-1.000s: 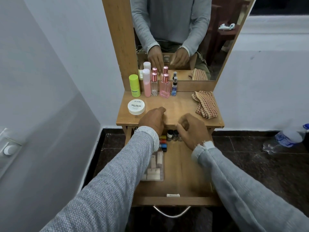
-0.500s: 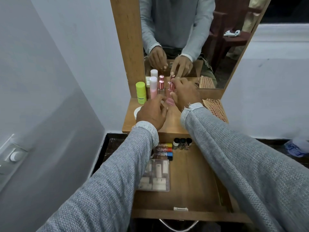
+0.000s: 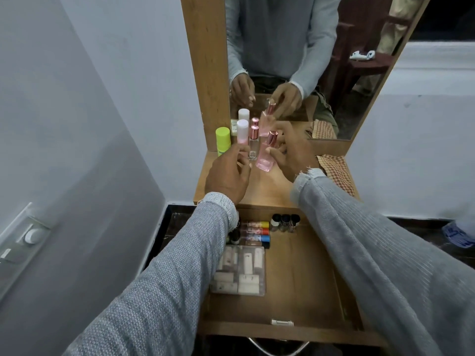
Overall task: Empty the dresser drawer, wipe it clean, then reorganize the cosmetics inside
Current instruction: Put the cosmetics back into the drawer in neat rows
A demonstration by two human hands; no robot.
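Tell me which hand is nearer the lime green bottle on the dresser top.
Left. The left hand hovers just right of and below the lime green bottle; the right hand is farther right, gripping the tilted pink perfume bottle.

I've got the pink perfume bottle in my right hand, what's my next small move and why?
Probably lower the pink bottle into the drawer, on the bare wood right of the clear box. Your right hand already holds it tilted off the dresser top, and that part of the drawer is free.
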